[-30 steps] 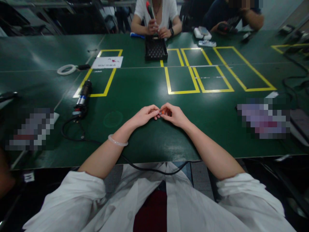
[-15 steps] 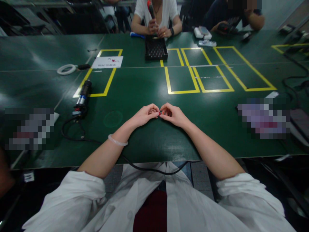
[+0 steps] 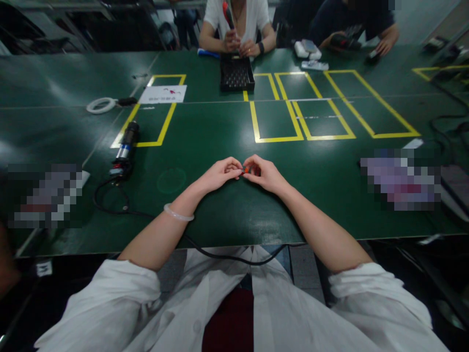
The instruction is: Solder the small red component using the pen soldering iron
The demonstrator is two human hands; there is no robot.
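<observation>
Over the near middle of the green table (image 3: 220,215), my two hands meet at the fingertips. Between them is a small red-orange piece (image 3: 245,170), mostly covered by the fingers, so its kind cannot be made out. My left hand (image 3: 224,173) has curled fingers, with thumb and forefinger pinching the piece's left end. My right hand (image 3: 264,172) closes round its other side, and some orange and dark colour shows inside the curled fingers. A pale bangle (image 3: 179,213) circles my left wrist.
Left of my hands lies a black and silver cylindrical tool (image 3: 125,146), its black cable (image 3: 139,213) running under my left forearm. Yellow tape rectangles (image 3: 278,140) mark the table. Across it, a person (image 3: 238,29) holds a red-tipped tool above a black tray (image 3: 237,87). Blurred-out items lie at both sides.
My right fingers have shifted slightly around the small piece, showing a little more orange. Across the table at right, the other person's hand has come down to a small dark object.
</observation>
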